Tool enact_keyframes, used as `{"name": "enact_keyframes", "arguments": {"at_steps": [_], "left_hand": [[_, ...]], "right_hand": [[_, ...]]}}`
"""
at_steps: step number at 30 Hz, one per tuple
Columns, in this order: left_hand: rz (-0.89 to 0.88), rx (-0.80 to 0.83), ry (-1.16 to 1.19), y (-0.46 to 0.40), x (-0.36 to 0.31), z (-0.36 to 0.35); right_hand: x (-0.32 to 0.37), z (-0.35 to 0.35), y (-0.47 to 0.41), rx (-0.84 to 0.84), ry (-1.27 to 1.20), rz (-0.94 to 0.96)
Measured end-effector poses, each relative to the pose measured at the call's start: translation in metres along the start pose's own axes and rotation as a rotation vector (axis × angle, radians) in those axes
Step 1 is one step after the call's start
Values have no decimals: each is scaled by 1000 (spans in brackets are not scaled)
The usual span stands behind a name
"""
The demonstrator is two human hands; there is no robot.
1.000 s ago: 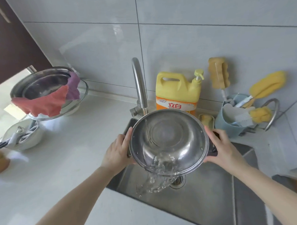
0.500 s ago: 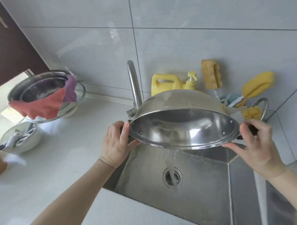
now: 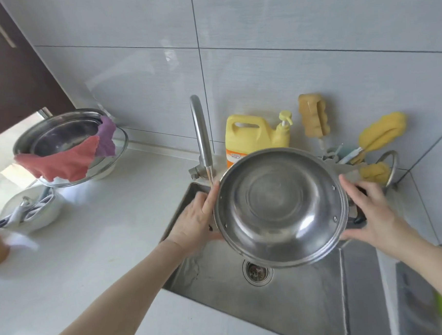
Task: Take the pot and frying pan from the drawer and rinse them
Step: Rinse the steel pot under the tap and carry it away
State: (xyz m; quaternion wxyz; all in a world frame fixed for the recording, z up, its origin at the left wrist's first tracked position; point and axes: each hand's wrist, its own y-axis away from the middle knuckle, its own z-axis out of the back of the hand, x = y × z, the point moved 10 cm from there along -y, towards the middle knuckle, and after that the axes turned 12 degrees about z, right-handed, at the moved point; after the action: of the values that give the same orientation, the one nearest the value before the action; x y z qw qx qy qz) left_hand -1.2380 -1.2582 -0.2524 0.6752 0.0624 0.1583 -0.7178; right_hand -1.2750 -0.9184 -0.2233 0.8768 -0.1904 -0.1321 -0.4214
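Note:
A round steel pot (image 3: 280, 205) is held over the sink (image 3: 304, 303), tilted so its empty inside faces me. My left hand (image 3: 194, 219) grips its left side handle and my right hand (image 3: 368, 211) grips the black right handle. The tap (image 3: 200, 135) stands just left of the pot, with a thin stream of water running down past the pot's left rim. No frying pan is in sight.
A yellow detergent jug (image 3: 251, 135) and sponge brushes (image 3: 380, 135) stand behind the sink. On the white counter (image 3: 104, 235) at left sit stacked steel bowls with red and purple cloths (image 3: 67, 158) and a white bowl of utensils (image 3: 29, 211).
The pot poured its water into the sink, tipped nearly upside down, and is now turned back so its empty inside faces me. It sits slightly right of the tap stream.

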Motion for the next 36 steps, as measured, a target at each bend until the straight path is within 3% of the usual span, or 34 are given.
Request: {"name": "enact_keyframes", "arguments": {"at_steps": [3, 7, 14, 17, 21, 28, 32, 36], "left_hand": [[109, 340, 67, 3, 10, -47], [250, 693, 202, 10, 28, -77], [331, 1083, 184, 12, 72, -33], [371, 1067, 59, -1, 97, 3], [382, 960, -50, -10, 114, 47], [264, 517, -92, -17, 126, 69], [319, 502, 106, -7, 130, 38], [298, 763, 291, 10, 100, -8]], "right_hand": [[-29, -37, 3, 223, -208, -135], [-33, -66, 2, 458, -310, -210], [2, -131, -13, 698, -589, -205], [23, -154, -21, 663, -666, -240], [55, -165, -38, 491, -723, -212], [72, -128, -63, 76, -579, -97], [67, -83, -82, 206, -386, -35], [53, -43, -91, 470, -234, -45]]}}
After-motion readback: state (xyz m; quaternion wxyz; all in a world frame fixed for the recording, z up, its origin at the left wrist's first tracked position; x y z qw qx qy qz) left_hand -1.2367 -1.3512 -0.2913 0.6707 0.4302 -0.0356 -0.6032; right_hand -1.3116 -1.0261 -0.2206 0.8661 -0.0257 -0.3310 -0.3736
